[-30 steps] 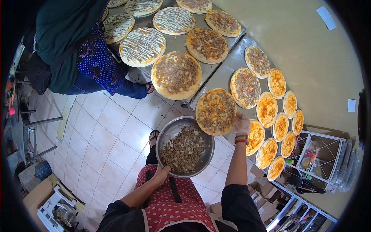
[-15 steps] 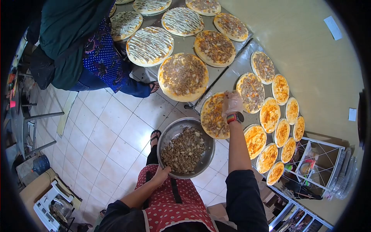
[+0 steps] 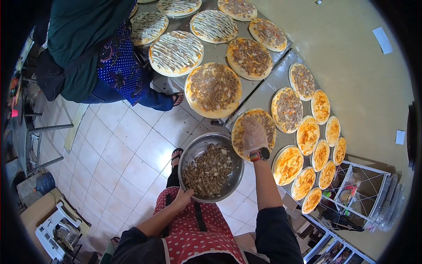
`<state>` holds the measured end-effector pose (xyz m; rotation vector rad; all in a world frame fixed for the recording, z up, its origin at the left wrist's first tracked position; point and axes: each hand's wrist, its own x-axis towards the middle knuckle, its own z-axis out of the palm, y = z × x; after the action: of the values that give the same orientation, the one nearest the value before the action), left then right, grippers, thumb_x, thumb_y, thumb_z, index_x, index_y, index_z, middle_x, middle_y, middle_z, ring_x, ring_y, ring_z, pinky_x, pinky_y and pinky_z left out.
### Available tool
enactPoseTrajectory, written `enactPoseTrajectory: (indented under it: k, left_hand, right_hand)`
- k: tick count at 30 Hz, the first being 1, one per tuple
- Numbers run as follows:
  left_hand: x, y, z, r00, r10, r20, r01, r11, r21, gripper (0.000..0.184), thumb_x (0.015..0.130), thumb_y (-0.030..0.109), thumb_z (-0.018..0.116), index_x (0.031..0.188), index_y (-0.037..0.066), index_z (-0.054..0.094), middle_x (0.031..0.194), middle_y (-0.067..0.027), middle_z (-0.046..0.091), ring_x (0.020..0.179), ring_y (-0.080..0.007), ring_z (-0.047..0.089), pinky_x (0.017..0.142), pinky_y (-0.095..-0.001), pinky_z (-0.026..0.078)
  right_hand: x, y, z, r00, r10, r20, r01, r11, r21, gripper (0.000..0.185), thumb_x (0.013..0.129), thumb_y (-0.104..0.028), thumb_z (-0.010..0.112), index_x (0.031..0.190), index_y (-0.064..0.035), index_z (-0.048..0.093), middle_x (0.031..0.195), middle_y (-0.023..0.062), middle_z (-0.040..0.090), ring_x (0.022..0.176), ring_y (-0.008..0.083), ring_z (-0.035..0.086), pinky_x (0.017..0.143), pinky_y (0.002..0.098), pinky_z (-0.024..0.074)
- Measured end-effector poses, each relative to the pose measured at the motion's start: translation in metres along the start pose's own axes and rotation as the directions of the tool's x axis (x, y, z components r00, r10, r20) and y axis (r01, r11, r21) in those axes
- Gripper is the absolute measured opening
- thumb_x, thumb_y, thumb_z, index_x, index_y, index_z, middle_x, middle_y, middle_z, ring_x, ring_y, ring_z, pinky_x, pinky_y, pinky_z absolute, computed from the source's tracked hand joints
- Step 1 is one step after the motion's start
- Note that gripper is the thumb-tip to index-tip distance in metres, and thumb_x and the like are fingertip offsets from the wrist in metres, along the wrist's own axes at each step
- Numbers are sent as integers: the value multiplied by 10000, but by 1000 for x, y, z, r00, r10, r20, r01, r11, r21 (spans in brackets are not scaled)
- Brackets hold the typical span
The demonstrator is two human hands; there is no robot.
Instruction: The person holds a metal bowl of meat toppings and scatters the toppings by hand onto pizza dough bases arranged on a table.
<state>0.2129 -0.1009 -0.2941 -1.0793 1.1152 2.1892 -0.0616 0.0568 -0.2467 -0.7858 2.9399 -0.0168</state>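
My left hand [image 3: 183, 199] grips the near rim of a steel mixing bowl [image 3: 236, 174], held in front of the apron. Crumbled cooked meat with pale chunks [image 3: 209, 169] fills its bottom. In a clear plastic glove, my right hand [image 3: 254, 135] lies palm down over a meat-topped pizza [image 3: 268, 125] at the table's near edge. Its fingers look extended across the topping, though the tips are hard to make out. Just beyond it lie a larger meat-covered pizza [image 3: 213, 90] and another topped pizza [image 3: 287, 110].
Sauced pizza bases [image 3: 288, 165] stand along the right table. Pizzas with white sauce stripes [image 3: 176, 53] lie on the far table [image 3: 215, 49]. A co-worker in a dark green garment [image 3: 83, 39] stands at the far left. A wire rack [image 3: 360, 193] is at right.
My right hand has moved left and toward me, from the pizza's right side to over its middle, and has flattened. The bowl and my left hand stay nearly still. The view has shifted slightly.
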Motion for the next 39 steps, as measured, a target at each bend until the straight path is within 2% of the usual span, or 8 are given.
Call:
enactPoseTrajectory:
  k: [7,14,21,23,25,31,33,39]
  left_hand:
    - [3,-1,2,1000,24,-15,-24,1000,-13,275,682,-7,399,947,-46,457,860,-56,500,768,-136,472,651,-259,398]
    - [3,1,7,999,31,-29,-33,997,-76,282,677,-16,391,950,-48,456,882,-68,509,786,-155,488,672,-267,405]
    - [4,-4,7,999,25,-20,-27,993,-116,267,678,-2,399,934,-47,456,861,-75,509,775,-159,497,665,-271,414]
    - [5,-6,6,999,36,-16,-38,993,-109,267,679,2,401,937,-46,450,849,-72,508,776,-158,497,658,-269,415]
    - [6,-6,6,999,45,-11,-46,994,-102,267,680,6,404,939,-44,443,838,-69,506,776,-157,496,652,-267,417]
    - [1,1,8,1000,2,-8,-3,998,-67,272,688,12,408,955,-40,417,824,-66,499,719,-149,494,611,-259,416]
    - [1,-3,8,999,48,-26,-50,995,-89,259,686,12,408,940,-37,424,820,-64,499,695,-145,495,590,-257,415]
    - [-3,-4,6,999,30,-28,-32,998,-57,275,670,-1,417,942,-37,431,837,-61,495,748,-147,486,637,-270,413]
  right_hand:
    - [-37,-37,-25,982,-73,-176,107,976,190,213,635,-43,474,827,-71,562,890,76,539,758,263,522,680,335,439]
    - [-115,-93,22,847,28,530,-166,962,215,210,665,-127,499,845,-28,540,925,141,504,879,288,484,763,376,401]
    - [-117,-74,26,718,-56,694,-239,917,321,286,667,-177,551,896,-14,501,836,115,555,783,269,540,700,357,436]
    - [-119,-36,21,835,-312,454,-232,548,804,258,686,-212,551,855,-20,523,775,88,561,670,184,558,601,268,456]
    - [-110,-17,0,754,-215,621,-644,-51,764,188,675,-137,566,824,-29,526,734,51,551,645,115,535,573,224,452]
    - [-38,32,-47,841,409,356,-513,390,765,124,706,-147,554,778,-47,543,671,44,575,578,122,548,480,245,445]
    - [-18,47,-30,911,413,7,-387,848,362,144,687,-159,543,793,-64,564,741,86,574,654,218,557,578,301,451]
    - [-4,46,-13,946,315,72,-323,925,202,239,640,-83,503,867,-76,576,892,138,519,843,279,502,744,332,406]
